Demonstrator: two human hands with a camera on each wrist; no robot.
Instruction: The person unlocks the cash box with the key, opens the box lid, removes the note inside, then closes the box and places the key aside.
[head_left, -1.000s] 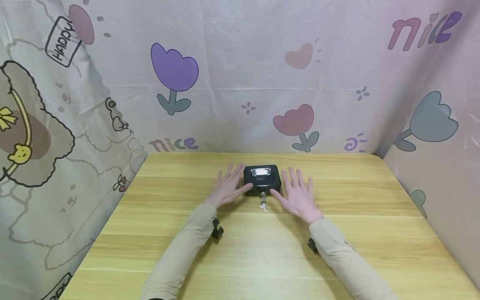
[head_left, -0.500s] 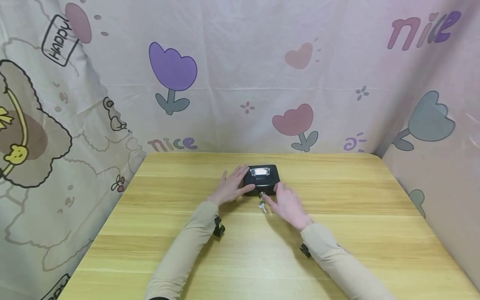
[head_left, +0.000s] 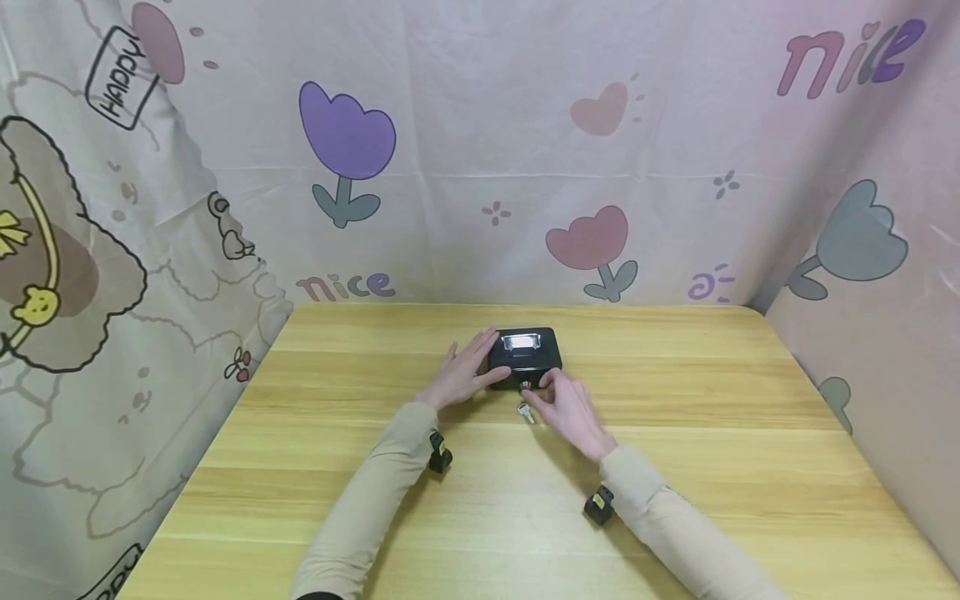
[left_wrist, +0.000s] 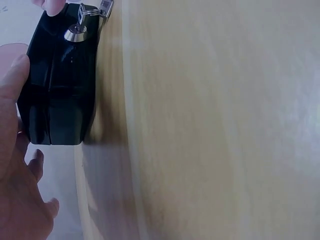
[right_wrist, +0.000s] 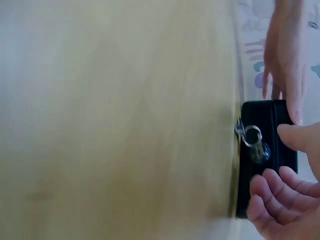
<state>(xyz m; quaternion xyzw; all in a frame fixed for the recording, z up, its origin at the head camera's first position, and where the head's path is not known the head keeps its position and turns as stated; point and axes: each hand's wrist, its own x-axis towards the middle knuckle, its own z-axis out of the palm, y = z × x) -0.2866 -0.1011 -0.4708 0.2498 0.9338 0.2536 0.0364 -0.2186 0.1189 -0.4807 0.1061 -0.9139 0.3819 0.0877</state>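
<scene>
A small black cash box [head_left: 517, 358] with a silver lid handle stands on the wooden table. A key [left_wrist: 80, 20] sits in the front lock [left_wrist: 76, 34], and a ring [right_wrist: 252, 135] links it to a second key [head_left: 527, 412] hanging below. My left hand [head_left: 461, 375] rests along the box's left side, fingers extended and thumb on the lid's front edge. At the front right corner is my right hand [head_left: 573, 408], its fingers loosely bent. In the right wrist view its thumb and fingertips are either side of the lock key, with a gap to it.
The wooden table [head_left: 375, 508] ends a short way behind the box, at a printed cloth backdrop [head_left: 465, 125]. Similar cloth hangs at the left and right. Small black cameras [head_left: 598, 504] are strapped to both wrists.
My right hand has moved left from beside the box to the lock, its spread fingers now bent. The left hand has shifted slightly onto the box's side. The box stays in place.
</scene>
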